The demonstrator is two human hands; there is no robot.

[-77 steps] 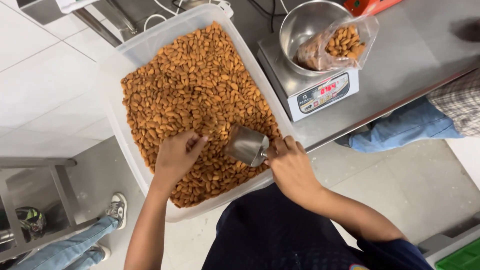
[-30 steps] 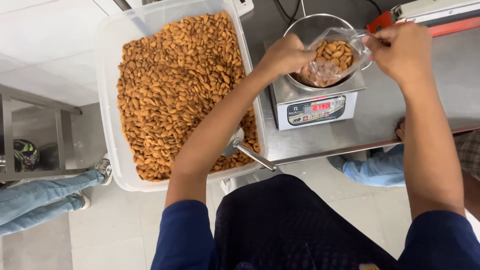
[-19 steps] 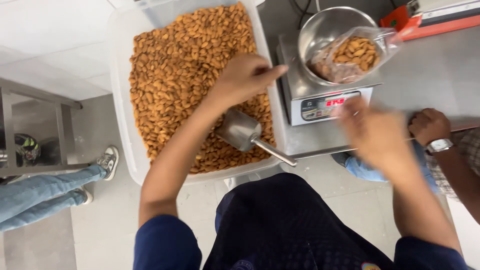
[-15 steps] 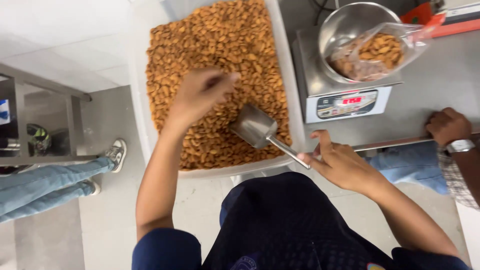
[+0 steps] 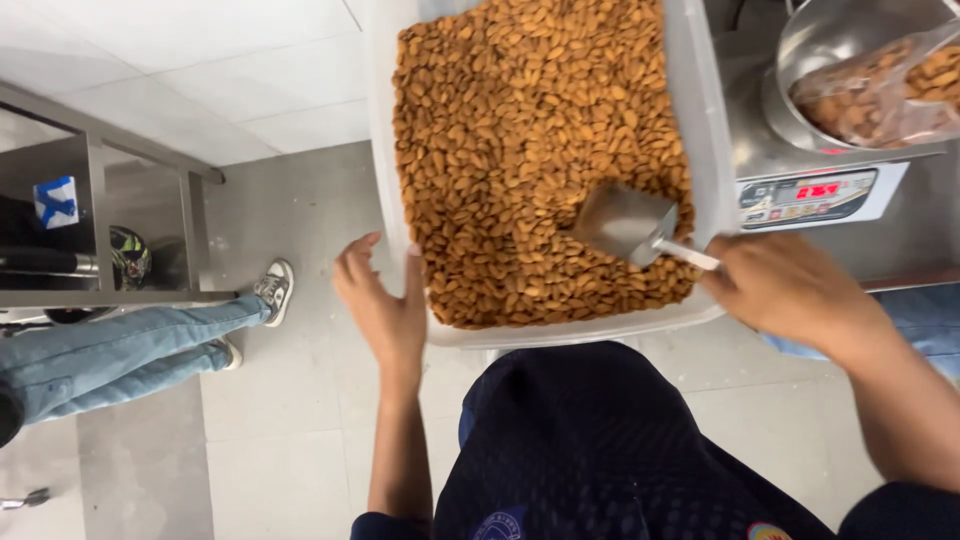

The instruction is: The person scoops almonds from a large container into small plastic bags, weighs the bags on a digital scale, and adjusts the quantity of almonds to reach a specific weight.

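A large clear plastic tub (image 5: 700, 130) holds a heap of brown almonds (image 5: 520, 150). A small metal scoop (image 5: 625, 222) lies on the almonds near the tub's right wall. My right hand (image 5: 790, 290) is closed on the scoop's handle at the tub's near right corner. My left hand (image 5: 385, 310) is open, fingers spread, against the tub's near left corner, holding nothing. On the right, a digital scale (image 5: 820, 190) carries a steel bowl (image 5: 800, 60) with a clear bag of almonds (image 5: 890, 95) in it.
A steel counter (image 5: 920, 240) bears the scale. At the left stands a metal shelf frame (image 5: 95, 190). Another person's legs in blue jeans (image 5: 110, 350) with a sneaker (image 5: 272, 290) stretch over the tiled floor. More blue denim (image 5: 925, 320) shows under the counter.
My left hand has left the almonds and come down to the tub's near left corner. My right hand has come back from the bag on the scale and closed on the scoop handle.
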